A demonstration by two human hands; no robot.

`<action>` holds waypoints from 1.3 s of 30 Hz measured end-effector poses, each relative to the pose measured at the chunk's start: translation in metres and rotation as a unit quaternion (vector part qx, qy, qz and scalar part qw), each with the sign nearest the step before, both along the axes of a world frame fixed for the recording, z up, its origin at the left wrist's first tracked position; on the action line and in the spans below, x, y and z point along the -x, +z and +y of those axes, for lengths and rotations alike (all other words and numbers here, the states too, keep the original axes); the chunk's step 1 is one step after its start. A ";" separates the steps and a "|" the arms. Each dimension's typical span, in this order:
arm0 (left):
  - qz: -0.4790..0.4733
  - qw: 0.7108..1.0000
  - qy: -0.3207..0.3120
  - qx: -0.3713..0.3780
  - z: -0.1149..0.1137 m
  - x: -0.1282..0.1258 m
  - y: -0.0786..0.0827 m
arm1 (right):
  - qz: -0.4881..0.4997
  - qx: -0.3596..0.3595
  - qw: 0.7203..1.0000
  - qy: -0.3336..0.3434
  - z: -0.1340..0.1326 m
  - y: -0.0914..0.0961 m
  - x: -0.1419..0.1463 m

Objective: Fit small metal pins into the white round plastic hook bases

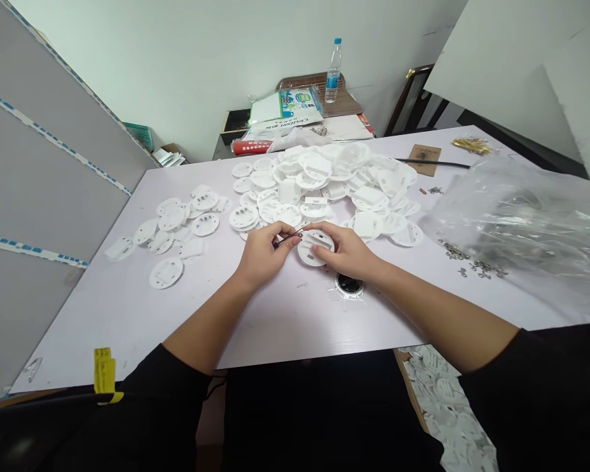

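My right hand (348,250) grips a round white plastic disc (315,257) with slots and small metal pieces, its thumb lying over the face. Pinched in my left hand (268,252) is a thin dark tool (286,238) with a blue end, too small to name exactly. Its tip meets the disc's upper left edge, by a small metal piece. Just beyond both hands lies a large heap of similar white discs (314,167). A smaller group of them (170,219) spreads to the left, and a single disc (166,273) lies nearest me there.
Small metal clips (484,269) lie scattered on the right, beside a clear plastic bag (526,229). A black round hole (349,284) sits in the table by my right wrist. Farther back are a brown card (424,160), gold-coloured pieces (472,145) and a water bottle (333,72).
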State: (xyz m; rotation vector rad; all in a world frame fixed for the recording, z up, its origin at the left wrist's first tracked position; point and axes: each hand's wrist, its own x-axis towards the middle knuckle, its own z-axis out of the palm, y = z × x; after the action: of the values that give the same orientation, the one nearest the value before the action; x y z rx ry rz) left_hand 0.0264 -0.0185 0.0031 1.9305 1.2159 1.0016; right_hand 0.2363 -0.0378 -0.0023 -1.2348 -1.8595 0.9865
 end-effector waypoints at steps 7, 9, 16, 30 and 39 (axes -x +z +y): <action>0.026 1.000 -0.003 -0.010 -0.001 -0.003 0.000 | 0.005 -0.054 0.998 0.031 0.002 -0.004 0.000; 0.024 1.000 0.003 -0.001 -0.001 -0.003 0.000 | 0.011 -0.046 0.998 0.029 0.003 -0.004 0.000; 0.012 1.000 0.005 0.007 -0.001 -0.002 -0.002 | 0.035 -0.003 0.999 0.036 0.001 -0.001 0.002; -0.069 0.990 -0.044 0.116 0.000 -0.001 -0.001 | 0.035 -0.026 0.997 0.056 0.002 -0.002 0.000; -0.127 0.971 -0.085 0.183 0.001 0.001 -0.001 | 0.054 -0.071 0.992 0.092 0.002 -0.001 -0.002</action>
State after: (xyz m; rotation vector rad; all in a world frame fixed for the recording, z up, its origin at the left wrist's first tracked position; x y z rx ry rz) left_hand 0.0257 -0.0178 0.0018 1.5368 0.9914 0.8373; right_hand 0.2381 -0.0357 -0.0036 -0.9216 -1.9474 0.9782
